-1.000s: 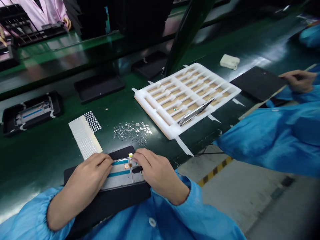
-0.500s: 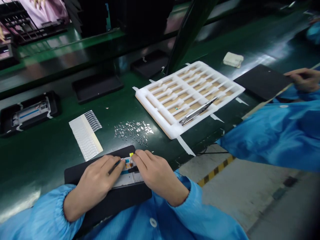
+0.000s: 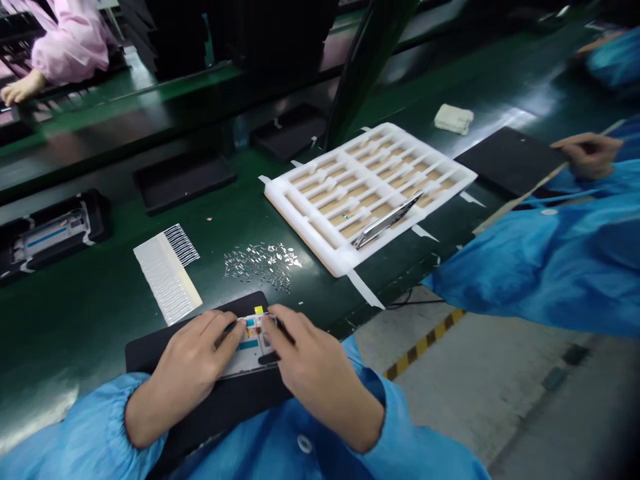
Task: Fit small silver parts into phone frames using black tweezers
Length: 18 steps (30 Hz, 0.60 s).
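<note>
A person in a blue smock (image 3: 280, 447) works at a green-matted assembly bench, the left hand (image 3: 193, 363) pinching a slim dark pick (image 3: 226, 333) between thumb and fingers while the right hand (image 3: 320, 377) curves over a flat electronic module (image 3: 240, 357), its fingertips (image 3: 273, 321) resting on the far end; the pictures do not show whether the right hand has a firm hold. The module lies on a black pad (image 3: 150, 360), mostly covered by both hands, with blue strips (image 3: 249, 344) across its face and a small yellow tag (image 3: 259, 309) at its far edge. It looks light and thin, likely stiff yet fragile, and its smooth face may slip, so the long side edges appear the safest places to take hold. Just beyond the pad, tiny shiny metal pieces (image 3: 263, 262) lie scattered beside a white sheet of strips (image 3: 167, 275) with a black-striped end. Farther on, steel tweezers (image 3: 385, 223) rest on a white foam tray (image 3: 300, 213). At right, a co-worker's hand (image 3: 590, 155) lies at a black pad (image 3: 510, 163), near a pale sponge-like block (image 3: 453, 119). Another module sits in a black holder (image 3: 50, 237) at left, and a pink-sleeved worker (image 3: 73, 50) sits across the line.
</note>
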Tool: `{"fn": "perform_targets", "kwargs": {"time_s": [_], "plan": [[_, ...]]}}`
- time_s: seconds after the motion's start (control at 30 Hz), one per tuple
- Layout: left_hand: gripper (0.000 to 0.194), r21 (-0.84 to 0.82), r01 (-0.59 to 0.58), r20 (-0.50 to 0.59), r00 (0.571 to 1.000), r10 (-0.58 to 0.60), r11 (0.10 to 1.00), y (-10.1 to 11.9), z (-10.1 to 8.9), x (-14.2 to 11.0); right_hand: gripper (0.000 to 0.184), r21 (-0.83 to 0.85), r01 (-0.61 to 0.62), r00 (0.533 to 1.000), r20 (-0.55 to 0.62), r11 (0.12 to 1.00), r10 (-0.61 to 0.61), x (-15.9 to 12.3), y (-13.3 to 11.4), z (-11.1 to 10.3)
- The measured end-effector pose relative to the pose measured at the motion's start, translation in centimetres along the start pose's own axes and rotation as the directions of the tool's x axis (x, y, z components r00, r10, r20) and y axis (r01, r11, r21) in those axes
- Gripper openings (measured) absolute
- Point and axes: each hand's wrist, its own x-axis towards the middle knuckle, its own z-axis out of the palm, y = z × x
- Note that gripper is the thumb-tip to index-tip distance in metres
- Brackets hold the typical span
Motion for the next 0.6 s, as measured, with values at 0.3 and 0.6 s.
{"fn": "perform_targets", "kwargs": {"time_s": [0.3, 0.6], "plan": [[0.041, -0.089, 0.120, 0.222, 0.970, -0.098, 0.989, 1.0, -2.3, -0.6, 0.047, 0.750, -0.302, 0.655, -0.286, 0.589, 0.700, -2.2, 6.4, -2.2], [0.052, 0.019, 0.358, 0.105, 0.928, -0.358, 0.933, -11.4, -5.9, 8.5, 0.062, 0.887, -0.380, 0.571, 0.003, 0.261, 0.821, -1.4, 7.1, 1.1]]}}
